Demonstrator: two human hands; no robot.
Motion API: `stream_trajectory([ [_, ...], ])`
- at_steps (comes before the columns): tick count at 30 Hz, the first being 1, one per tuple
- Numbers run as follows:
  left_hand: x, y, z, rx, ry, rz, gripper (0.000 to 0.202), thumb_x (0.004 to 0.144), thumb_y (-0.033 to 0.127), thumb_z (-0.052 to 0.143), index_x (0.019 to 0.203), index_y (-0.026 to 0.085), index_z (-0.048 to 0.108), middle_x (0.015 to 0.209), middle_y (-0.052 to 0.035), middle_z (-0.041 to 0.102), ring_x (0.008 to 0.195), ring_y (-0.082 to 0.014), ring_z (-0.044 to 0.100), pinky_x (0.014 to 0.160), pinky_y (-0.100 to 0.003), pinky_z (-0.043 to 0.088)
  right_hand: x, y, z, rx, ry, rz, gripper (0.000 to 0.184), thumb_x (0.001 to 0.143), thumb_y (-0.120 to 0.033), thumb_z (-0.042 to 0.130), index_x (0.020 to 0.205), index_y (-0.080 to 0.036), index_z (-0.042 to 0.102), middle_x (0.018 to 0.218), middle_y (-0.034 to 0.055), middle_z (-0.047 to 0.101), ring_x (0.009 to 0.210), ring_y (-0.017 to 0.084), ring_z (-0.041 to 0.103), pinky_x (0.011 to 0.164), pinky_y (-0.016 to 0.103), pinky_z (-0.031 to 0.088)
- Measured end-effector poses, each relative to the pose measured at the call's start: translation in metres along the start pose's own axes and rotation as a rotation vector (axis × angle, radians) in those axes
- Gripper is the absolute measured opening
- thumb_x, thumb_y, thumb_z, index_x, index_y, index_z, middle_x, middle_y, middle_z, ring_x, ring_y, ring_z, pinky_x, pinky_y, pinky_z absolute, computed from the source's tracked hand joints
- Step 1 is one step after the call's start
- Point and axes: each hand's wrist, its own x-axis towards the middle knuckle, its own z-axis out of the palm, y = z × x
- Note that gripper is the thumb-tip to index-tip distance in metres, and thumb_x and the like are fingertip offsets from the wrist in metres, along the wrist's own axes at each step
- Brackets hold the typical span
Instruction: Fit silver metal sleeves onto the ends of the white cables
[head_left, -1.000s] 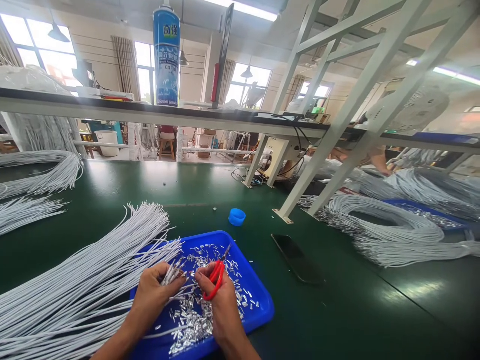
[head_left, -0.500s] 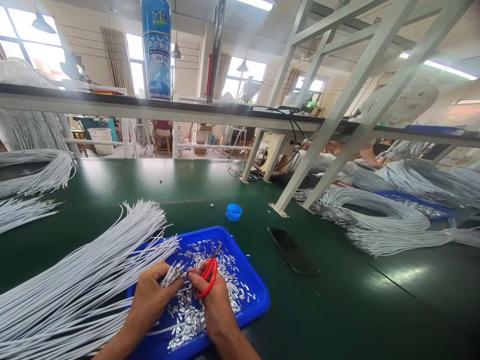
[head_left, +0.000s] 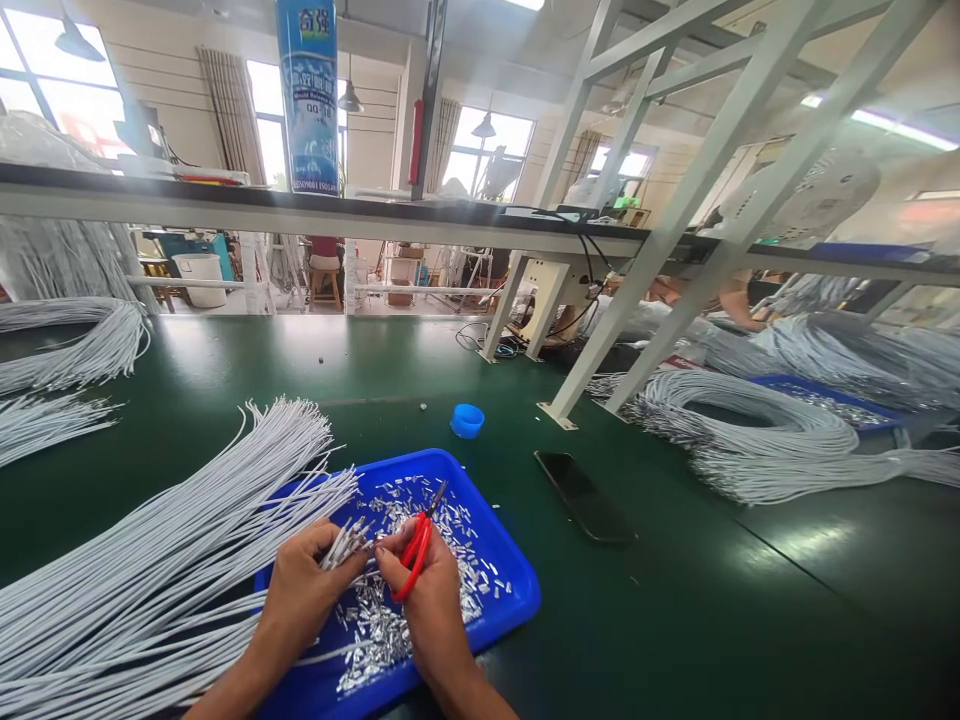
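Observation:
My left hand [head_left: 311, 578] is closed around a small bunch of white cable ends [head_left: 346, 546], their tips pointing up and right. Close beside it, my right hand [head_left: 429, 590] has red-handled scissors [head_left: 414, 562] tucked in its grip, blades up. The thumb and index finger of that hand pinch at the tip of one cable; what lies between them is too small to make out. Both hands are over a blue tray [head_left: 517, 600] strewn with small shiny metal pieces [head_left: 375, 640]. A thick bundle of white cables [head_left: 187, 510] lies to the left, partly across the tray's edge.
On the green table lie a blue cap [head_left: 467, 422] and a dark phone [head_left: 585, 497]. Coiled cables [head_left: 750, 420] are at the right, behind slanted metal legs [head_left: 645, 230]. A blue spray can [head_left: 309, 100] stands on the shelf ahead. Another person's arm shows at the far right.
The scissors have turned slightly in my right hand, their handles now seen more edge-on. Both hands stay nearly in place, and the view has shifted a little.

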Motion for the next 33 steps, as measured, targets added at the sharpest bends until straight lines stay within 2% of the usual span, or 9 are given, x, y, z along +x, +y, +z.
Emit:
stream_trajectory([
  [3, 0.002, 0.004, -0.003, -0.134, -0.035, -0.08, 0.03, 0.062, 0.044, 0.07, 0.057, 0.015, 0.064, 0.053, 0.0021, 0.056, 0.053, -0.0128, 0.049, 0.051, -0.022, 0.037, 0.0, -0.006, -0.007, -0.246, -0.053, -0.246, 0.016, 0.071, -0.026, 0.063, 0.081, -0.018, 0.052, 0.076, 0.0017, 0.062, 0.065, 0.014, 0.057, 0.066, 0.027, 0.047],
  [6, 0.005, 0.012, -0.007, -0.311, -0.069, -0.201, 0.027, 0.058, 0.039, 0.074, 0.064, 0.014, 0.067, 0.057, 0.0016, 0.062, 0.056, -0.0137, 0.053, 0.056, -0.022, 0.04, 0.007, -0.015, -0.02, -0.54, -0.106, -0.545, 0.026, 0.07, -0.032, 0.064, 0.09, -0.019, 0.054, 0.085, 0.0049, 0.061, 0.075, 0.019, 0.056, 0.069, 0.03, 0.046],
  [8, 0.007, 0.015, -0.01, -0.409, -0.074, -0.269, 0.027, 0.056, 0.038, 0.076, 0.068, 0.015, 0.069, 0.061, 0.0004, 0.066, 0.06, -0.0148, 0.056, 0.06, -0.024, 0.042, 0.014, -0.019, -0.029, -0.774, -0.099, -0.709, 0.025, 0.069, -0.033, 0.065, 0.087, -0.019, 0.056, 0.082, 0.005, 0.059, 0.075, 0.02, 0.053, 0.069, 0.031, 0.043],
  [10, 0.009, 0.016, -0.013, -0.466, -0.063, -0.317, 0.029, 0.053, 0.036, 0.078, 0.07, 0.014, 0.07, 0.064, -0.0008, 0.067, 0.062, -0.0151, 0.056, 0.063, -0.025, 0.042, 0.021, -0.02, -0.035, -0.963, -0.083, -0.789, 0.015, 0.071, -0.03, 0.063, 0.079, -0.019, 0.057, 0.077, 0.0041, 0.059, 0.072, 0.019, 0.051, 0.067, 0.031, 0.038],
  [14, 0.012, 0.013, -0.015, -0.537, -0.041, -0.376, 0.031, 0.051, 0.034, 0.08, 0.07, 0.013, 0.07, 0.065, -0.0016, 0.066, 0.061, -0.0137, 0.054, 0.064, -0.025, 0.04, 0.026, -0.014, -0.038, -1.119, -0.081, -0.84, 0.008, 0.071, -0.027, 0.062, 0.074, -0.02, 0.058, 0.074, 0.0026, 0.06, 0.07, 0.018, 0.05, 0.065, 0.029, 0.032],
  [20, 0.01, 0.015, -0.014, -0.594, -0.11, -0.364, 0.028, 0.054, 0.033, 0.08, 0.071, 0.013, 0.071, 0.068, -0.0024, 0.067, 0.064, -0.0139, 0.054, 0.067, -0.025, 0.039, 0.024, -0.003, -0.035, -1.126, -0.076, -0.89, 0.001, 0.073, -0.022, 0.06, 0.073, -0.022, 0.059, 0.071, 0.0004, 0.061, 0.068, 0.016, 0.051, 0.063, 0.026, 0.029],
  [25, 0.009, 0.016, -0.014, -0.603, -0.162, -0.324, 0.024, 0.056, 0.032, 0.079, 0.069, 0.014, 0.07, 0.065, -0.0019, 0.066, 0.063, -0.0138, 0.054, 0.065, -0.025, 0.039, 0.025, -0.001, -0.037, -1.151, -0.082, -0.881, 0.01, 0.077, -0.024, 0.056, 0.068, -0.021, 0.058, 0.067, 0.0004, 0.06, 0.064, 0.015, 0.051, 0.06, 0.025, 0.029],
  [33, 0.008, 0.013, -0.013, -0.588, -0.139, -0.31, 0.025, 0.054, 0.031, 0.079, 0.066, 0.012, 0.068, 0.061, -0.0007, 0.062, 0.059, -0.0127, 0.05, 0.063, -0.025, 0.038, 0.026, 0.002, -0.039, -1.244, -0.066, -0.962, 0.02, 0.085, -0.023, 0.048, 0.068, -0.02, 0.057, 0.066, 0.0016, 0.061, 0.064, 0.015, 0.053, 0.059, 0.024, 0.029],
])
